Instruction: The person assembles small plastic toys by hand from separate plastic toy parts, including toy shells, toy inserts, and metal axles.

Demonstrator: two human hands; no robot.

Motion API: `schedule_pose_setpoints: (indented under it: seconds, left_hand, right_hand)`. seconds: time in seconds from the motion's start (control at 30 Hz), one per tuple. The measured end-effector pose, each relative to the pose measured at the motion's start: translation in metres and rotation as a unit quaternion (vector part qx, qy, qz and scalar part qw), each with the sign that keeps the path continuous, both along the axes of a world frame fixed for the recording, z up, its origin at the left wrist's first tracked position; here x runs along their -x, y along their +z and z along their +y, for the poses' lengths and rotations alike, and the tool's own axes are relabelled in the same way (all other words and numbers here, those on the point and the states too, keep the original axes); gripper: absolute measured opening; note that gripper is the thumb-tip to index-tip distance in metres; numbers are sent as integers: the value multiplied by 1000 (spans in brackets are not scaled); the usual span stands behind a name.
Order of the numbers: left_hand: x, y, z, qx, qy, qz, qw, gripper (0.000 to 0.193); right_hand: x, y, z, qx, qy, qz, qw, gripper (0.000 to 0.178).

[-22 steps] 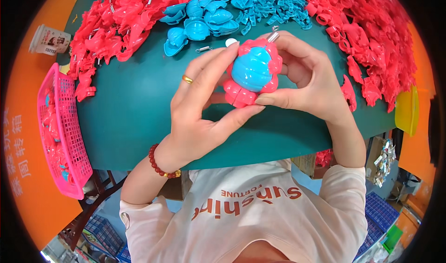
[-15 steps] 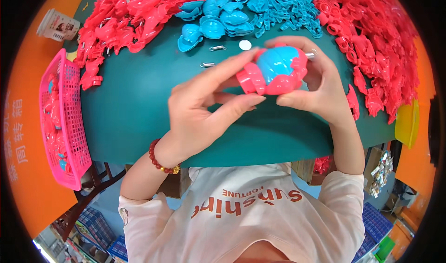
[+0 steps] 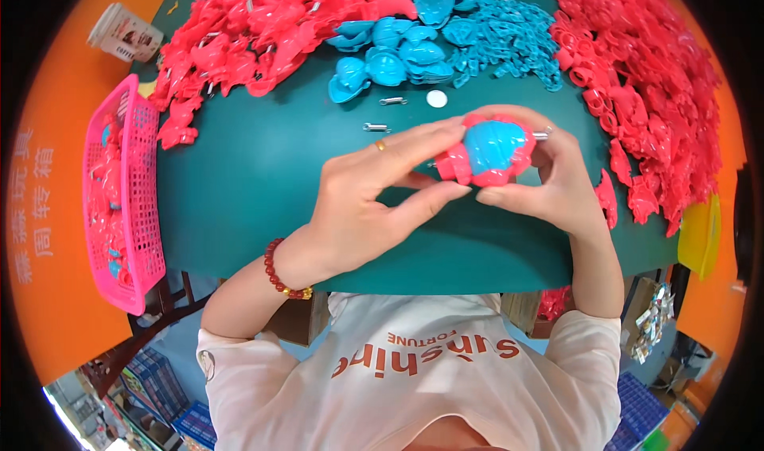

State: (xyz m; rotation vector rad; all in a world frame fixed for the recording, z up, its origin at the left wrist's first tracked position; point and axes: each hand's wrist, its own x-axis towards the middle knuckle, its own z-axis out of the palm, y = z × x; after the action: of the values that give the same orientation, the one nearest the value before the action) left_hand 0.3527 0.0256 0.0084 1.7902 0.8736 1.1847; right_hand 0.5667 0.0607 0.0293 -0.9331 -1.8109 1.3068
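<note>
Plastic toy (image 3: 495, 150) between curved left hand (image 3: 362, 196) and right hand (image 3: 563, 187)

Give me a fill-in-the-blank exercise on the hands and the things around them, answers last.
The left hand and right hand hold a glossy red plastic toy with a rounded ____ shell.
Loose just left of the round white disc on the dark green tabletop lie ____ small silver metal springs.
The pink plastic mesh basket stands on the person's ____ side.

Missing words: blue; two; left.
</note>
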Motion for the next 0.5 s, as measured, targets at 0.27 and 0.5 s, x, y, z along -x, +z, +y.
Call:
schedule_pose_setpoints:
  seconds: [0.27,0.5]
  left_hand:
    - [-6,26,89,-148,88,209,963,29]
    - [3,49,93,-212,134,349,903,12]
  right_hand:
    - [-51,10,38,-65,-278,9,958,35]
    - [-46,12,37,-68,-283,64,955,42]
